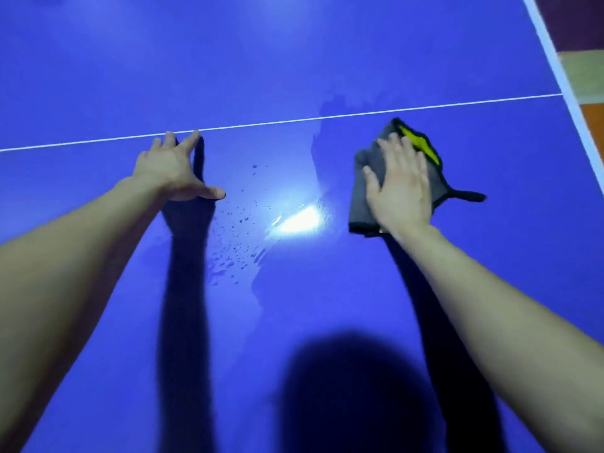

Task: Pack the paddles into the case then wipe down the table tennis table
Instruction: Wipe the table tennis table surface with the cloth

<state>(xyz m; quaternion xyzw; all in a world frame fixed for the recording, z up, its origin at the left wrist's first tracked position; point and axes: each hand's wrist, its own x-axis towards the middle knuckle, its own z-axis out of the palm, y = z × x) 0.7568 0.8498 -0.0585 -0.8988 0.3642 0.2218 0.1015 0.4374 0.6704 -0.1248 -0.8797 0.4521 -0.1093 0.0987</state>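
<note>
The blue table tennis table [294,60] fills the view, crossed by a thin white centre line [261,124]. My right hand [400,186] lies flat, fingers straight, pressing a folded grey cloth [359,197] with a yellow patch onto the table right of centre. My left hand [173,168] rests on the table at the left, fingers spread and touching the surface just below the white line. Water droplets [238,243] and a wet smear lie between the hands. No paddles or case are in view.
The table's white right edge [555,60] runs diagonally at the top right, with coloured floor [585,76] beyond it. A bright light reflection [299,220] glares on the wet surface. Shadows of my arms and head fall across the near part of the table.
</note>
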